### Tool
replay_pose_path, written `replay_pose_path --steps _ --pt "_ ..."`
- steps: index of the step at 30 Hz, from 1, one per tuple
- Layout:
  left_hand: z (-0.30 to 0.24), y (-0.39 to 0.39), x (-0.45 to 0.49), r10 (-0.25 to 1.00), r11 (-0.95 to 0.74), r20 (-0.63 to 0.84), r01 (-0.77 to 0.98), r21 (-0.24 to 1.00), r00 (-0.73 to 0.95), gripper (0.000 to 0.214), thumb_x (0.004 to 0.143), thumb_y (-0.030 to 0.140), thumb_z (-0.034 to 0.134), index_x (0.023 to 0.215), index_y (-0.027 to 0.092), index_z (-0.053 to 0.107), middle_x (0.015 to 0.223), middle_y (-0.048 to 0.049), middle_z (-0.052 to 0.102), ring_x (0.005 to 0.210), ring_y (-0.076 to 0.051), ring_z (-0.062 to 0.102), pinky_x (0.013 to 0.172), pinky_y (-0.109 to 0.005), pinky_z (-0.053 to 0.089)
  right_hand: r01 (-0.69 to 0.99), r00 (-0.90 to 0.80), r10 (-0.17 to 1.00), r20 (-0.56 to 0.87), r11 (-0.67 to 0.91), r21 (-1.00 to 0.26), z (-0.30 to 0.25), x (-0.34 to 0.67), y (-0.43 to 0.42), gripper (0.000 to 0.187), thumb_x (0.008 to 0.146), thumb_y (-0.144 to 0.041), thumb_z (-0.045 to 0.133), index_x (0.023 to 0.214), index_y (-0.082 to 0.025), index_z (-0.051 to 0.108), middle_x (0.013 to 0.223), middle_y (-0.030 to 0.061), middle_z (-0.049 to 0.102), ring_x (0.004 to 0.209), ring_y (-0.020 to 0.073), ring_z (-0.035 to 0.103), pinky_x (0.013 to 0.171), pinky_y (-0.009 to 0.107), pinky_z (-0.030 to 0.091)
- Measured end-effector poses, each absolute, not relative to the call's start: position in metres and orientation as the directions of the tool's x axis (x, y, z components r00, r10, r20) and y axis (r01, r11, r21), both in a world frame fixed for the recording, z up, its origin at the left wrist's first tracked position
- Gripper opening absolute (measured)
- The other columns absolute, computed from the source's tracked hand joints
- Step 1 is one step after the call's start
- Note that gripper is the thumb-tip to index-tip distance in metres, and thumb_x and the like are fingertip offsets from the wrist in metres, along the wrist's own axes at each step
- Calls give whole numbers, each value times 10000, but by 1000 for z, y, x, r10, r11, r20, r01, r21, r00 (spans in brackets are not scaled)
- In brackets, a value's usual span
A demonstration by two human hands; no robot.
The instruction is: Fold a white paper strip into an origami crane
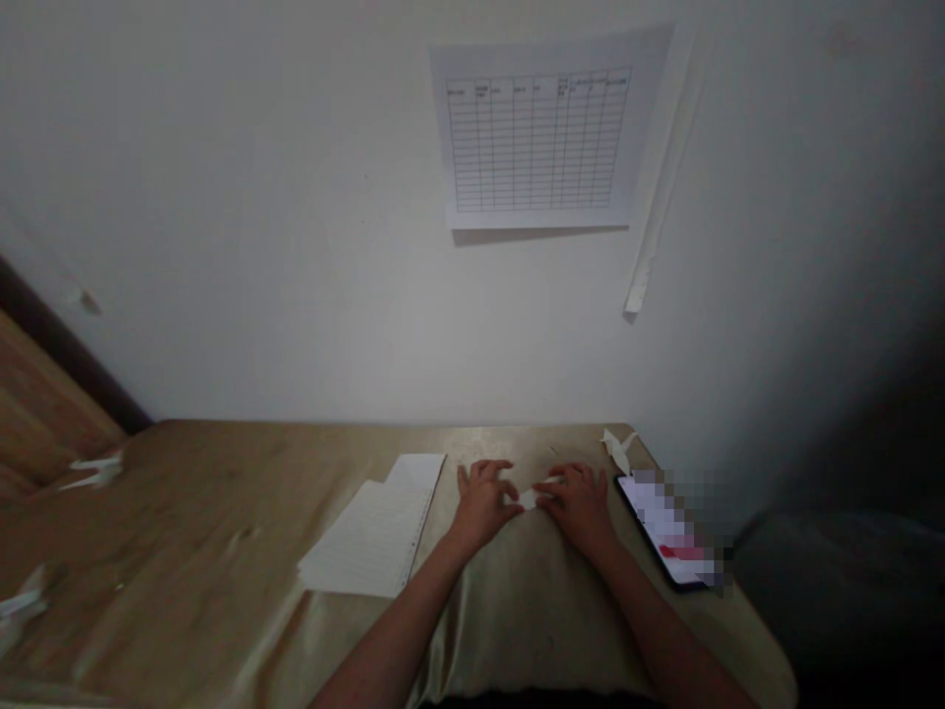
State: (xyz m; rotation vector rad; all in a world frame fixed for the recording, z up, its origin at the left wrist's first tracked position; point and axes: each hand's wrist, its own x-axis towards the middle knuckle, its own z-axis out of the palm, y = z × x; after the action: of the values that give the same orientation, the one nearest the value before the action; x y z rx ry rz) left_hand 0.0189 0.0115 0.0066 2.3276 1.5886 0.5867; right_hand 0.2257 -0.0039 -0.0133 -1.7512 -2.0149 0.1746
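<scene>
My left hand [483, 500] and my right hand [580, 500] rest side by side on the tan table [221, 512], fingers curled down. Between them lies a small folded piece of white paper [533, 492], pinched by the fingertips of both hands. Most of the paper is hidden under my fingers.
A stack of lined white sheets [376, 532] lies left of my hands. A phone [668, 532] with a lit screen lies at the right edge, a small folded paper figure [616, 448] behind it. More folded paper bits [93, 471] sit far left. A printed table sheet [537, 138] hangs on the wall.
</scene>
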Motion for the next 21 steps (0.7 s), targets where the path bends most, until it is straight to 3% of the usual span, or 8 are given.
replay_pose_path --steps 8,13,16,21 --pt "8 -3 28 937 -350 175 791 503 303 40 813 276 830 794 293 799 1476 -3 615 1416 -340 431 1215 -745 65 919 -81 951 299 188 -347 -17 223 1 383 879 -245 736 1202 -449 754 1529 45 529 1388 341 431 1168 604 248" --pt "2 0 31 944 -329 156 782 529 291 54 795 285 843 769 312 804 1475 3 607 1420 -341 420 1201 -748 85 926 -6 951 310 122 -357 -22 221 4 520 866 -269 745 1366 -371 648 1438 86 581 1325 312 494 1143 527 295" --pt "-2 2 31 947 -319 142 778 541 289 41 796 308 840 805 323 803 1447 -3 621 1408 -338 426 1193 -750 94 924 29 951 307 91 -372 -25 221 7 488 865 -291 744 1342 -304 639 1373 93 612 1289 299 519 1124 492 308" --pt "-3 0 29 944 -329 146 791 515 297 220 789 359 851 999 393 796 1421 -5 629 1404 -344 425 1180 -771 95 917 35 954 297 87 -388 -28 222 10 355 865 -320 748 1208 -265 680 1299 88 641 1260 301 529 1110 482 299"
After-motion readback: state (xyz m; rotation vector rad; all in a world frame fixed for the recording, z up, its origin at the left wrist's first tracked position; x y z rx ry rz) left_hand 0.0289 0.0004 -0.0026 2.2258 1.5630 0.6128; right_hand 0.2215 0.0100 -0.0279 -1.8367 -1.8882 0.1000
